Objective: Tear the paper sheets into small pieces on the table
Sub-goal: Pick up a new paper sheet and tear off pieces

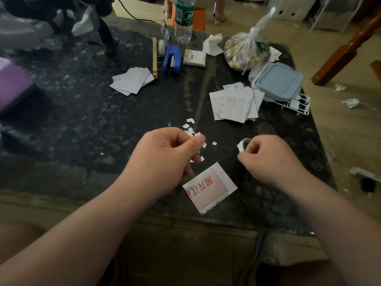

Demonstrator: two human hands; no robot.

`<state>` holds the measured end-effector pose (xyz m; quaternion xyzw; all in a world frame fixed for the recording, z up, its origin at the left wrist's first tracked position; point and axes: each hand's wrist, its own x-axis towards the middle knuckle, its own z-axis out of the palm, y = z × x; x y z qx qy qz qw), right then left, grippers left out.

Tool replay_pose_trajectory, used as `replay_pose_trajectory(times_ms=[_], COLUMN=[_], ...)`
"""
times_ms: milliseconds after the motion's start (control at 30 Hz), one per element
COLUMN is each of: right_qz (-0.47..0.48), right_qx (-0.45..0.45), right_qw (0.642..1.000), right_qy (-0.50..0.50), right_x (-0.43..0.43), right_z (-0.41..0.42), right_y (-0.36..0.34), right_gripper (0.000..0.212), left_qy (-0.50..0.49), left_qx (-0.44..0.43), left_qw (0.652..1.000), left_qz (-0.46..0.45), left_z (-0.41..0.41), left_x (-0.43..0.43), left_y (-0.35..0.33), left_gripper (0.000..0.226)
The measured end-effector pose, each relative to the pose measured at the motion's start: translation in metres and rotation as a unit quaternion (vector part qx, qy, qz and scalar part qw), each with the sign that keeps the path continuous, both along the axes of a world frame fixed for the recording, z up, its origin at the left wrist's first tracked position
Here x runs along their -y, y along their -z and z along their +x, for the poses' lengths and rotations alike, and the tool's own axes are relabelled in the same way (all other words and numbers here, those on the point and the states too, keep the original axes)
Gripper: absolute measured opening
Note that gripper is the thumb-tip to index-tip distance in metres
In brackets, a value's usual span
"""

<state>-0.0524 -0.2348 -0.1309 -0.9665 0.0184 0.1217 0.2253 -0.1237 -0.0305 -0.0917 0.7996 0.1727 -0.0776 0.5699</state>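
Right hand [268,159] pinches paper strip [240,145]; printed sheet [209,188] lies by table's [259,205] near edge.

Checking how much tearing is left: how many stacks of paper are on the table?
2. The left stack lies beside the blue tool; the right stack lies beside the box. A lone printed sheet lies at the near edge too.

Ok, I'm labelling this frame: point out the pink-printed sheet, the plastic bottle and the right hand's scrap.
pink-printed sheet [209,187]: head view, middle of printed face.
plastic bottle [184,12]: head view, green label.
scrap [240,147]: head view, curled white edge.
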Motion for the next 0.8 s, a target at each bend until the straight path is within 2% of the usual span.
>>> replay_pose_trajectory(times_ms=[67, 133, 233, 333, 433, 567, 667, 800], right_qz=[0.086, 0.211, 0.343, 0.436, 0.466, 0.472, 0.489, 0.513], right_qx=[0.033, 0.004, -0.014, -0.014, -0.009, 0.001, -0.024, -0.028], right_qw=[0.995, 0.972, 0.929, 0.893, 0.878, 0.877, 0.87, 0.856], right_qy=[-0.048, -0.103, -0.137, -0.114, -0.105, -0.093, -0.059, -0.056], right_x=[-0.005, -0.011, -0.013, -0.013, -0.012, -0.012, -0.014, -0.018], right_z=[-0.016, -0.036, -0.053, -0.056, -0.054, -0.056, -0.055, -0.054], right_y=[-0.017, -0.031, -0.031, -0.028, -0.03, -0.03, -0.031, -0.029], right_gripper=[0.014, 0.011, 0.011, 0.012, 0.012, 0.013, 0.028, 0.022], left_qy=[0.002, 0.012, 0.043, 0.048, 0.029, 0.008, 0.003, 0.005], left_qx=[0.025, 0.054, 0.085, 0.108, 0.128, 0.129, 0.135, 0.147], left_qw=[0.999, 0.997, 0.992, 0.988, 0.982, 0.973, 0.968, 0.96], left_qz=[-0.035, -0.058, -0.081, -0.096, -0.139, -0.192, -0.21, -0.237], left_z=[-0.001, -0.002, -0.005, -0.005, -0.004, -0.003, -0.004, -0.006], left_x=[0.003, 0.007, 0.012, 0.016, 0.02, 0.025, 0.026, 0.027], left_y=[0.004, 0.007, 0.008, 0.006, 0.008, 0.009, 0.008, 0.004], left_gripper=[0.019, 0.01, 0.02, 0.024, 0.019, 0.011, 0.007, 0.011])
